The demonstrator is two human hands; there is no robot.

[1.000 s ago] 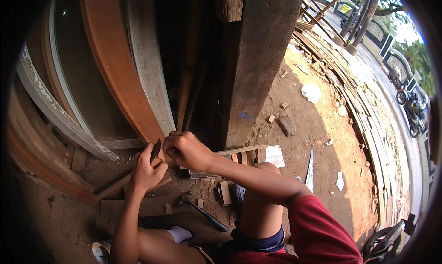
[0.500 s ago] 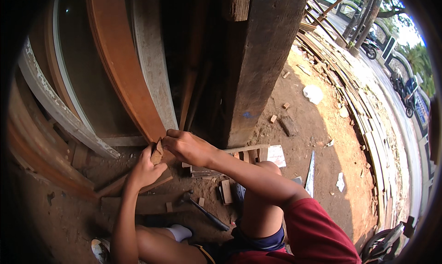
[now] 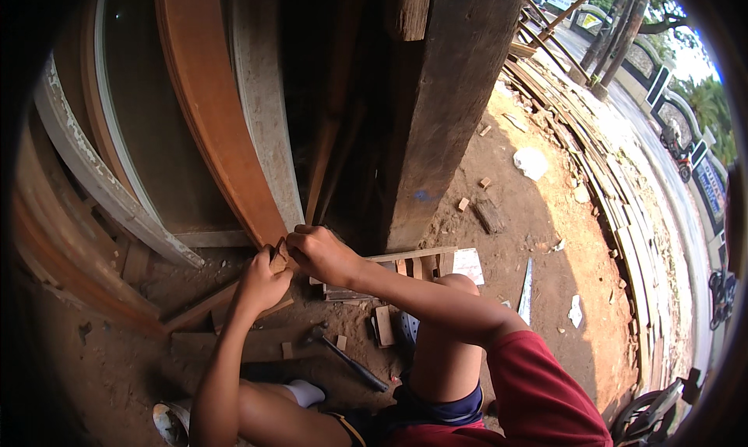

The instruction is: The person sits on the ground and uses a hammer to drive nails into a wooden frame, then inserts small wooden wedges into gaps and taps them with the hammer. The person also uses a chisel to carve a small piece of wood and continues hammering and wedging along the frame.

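Note:
Both hands meet in front of the lower end of an orange-brown wooden frame (image 3: 214, 112). Between them is a small brown piece (image 3: 280, 256) that looks like folded sandpaper, mostly covered by fingers. My left hand (image 3: 263, 283) is closed around it from below, thumb toward the right. My right hand (image 3: 321, 256) pinches its upper right edge, knuckles up. Whether the piece touches the frame, I cannot tell. Below the hands, a hammer (image 3: 354, 365) with a black handle lies on the dirt, near small wood blocks (image 3: 383, 326).
A thick wooden post (image 3: 448, 112) stands right of the hands. More frames, one with peeling white paint (image 3: 97, 186), lean at the left. A handsaw (image 3: 527, 291) lies on the ground to the right. Long stacked planks (image 3: 615, 213) border the road.
Both hands have shifted slightly right and down with the brown piece. Less of the piece shows between the fingers now. On the road, the motorbikes in view have changed position.

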